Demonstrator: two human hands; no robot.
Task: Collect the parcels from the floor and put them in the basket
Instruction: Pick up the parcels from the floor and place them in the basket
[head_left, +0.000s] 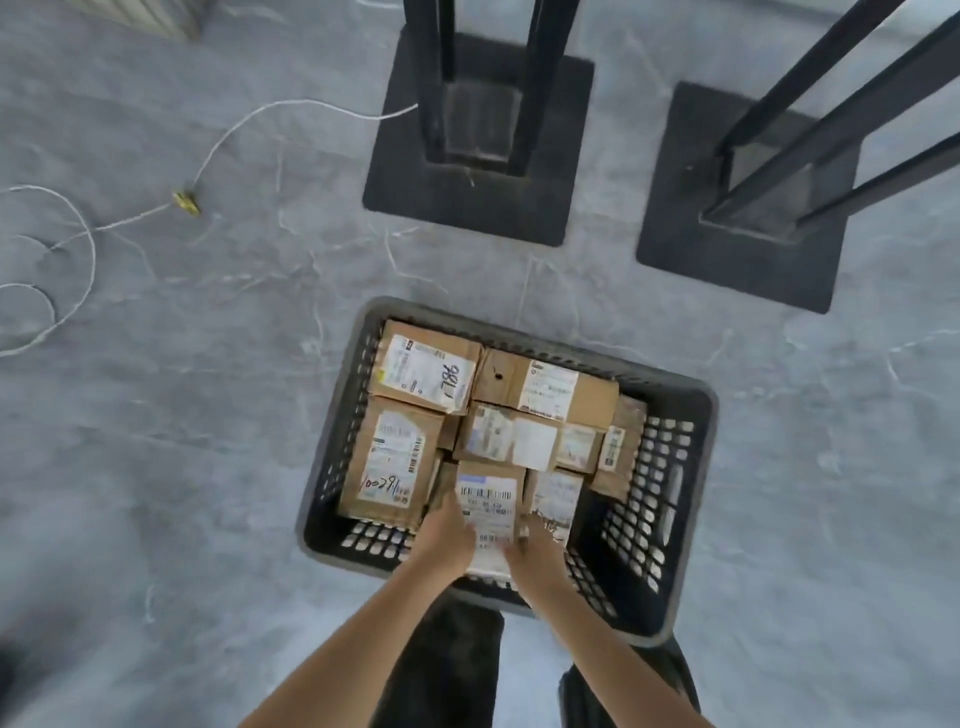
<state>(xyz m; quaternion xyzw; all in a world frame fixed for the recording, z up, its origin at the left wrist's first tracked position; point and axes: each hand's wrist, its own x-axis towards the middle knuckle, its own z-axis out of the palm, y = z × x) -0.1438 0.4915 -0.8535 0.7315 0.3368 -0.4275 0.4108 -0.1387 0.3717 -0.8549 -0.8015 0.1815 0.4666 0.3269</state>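
Gripping the labelled parcel by its left edge, the left hand pairs with the right hand clasping the opposite edge, parcel low at the near end of the basket among other boxes; placing step, likely; next calls for both hands letting go.

The left hand and right hand were bare, as were both forearms; loose black trousers covered the legs.
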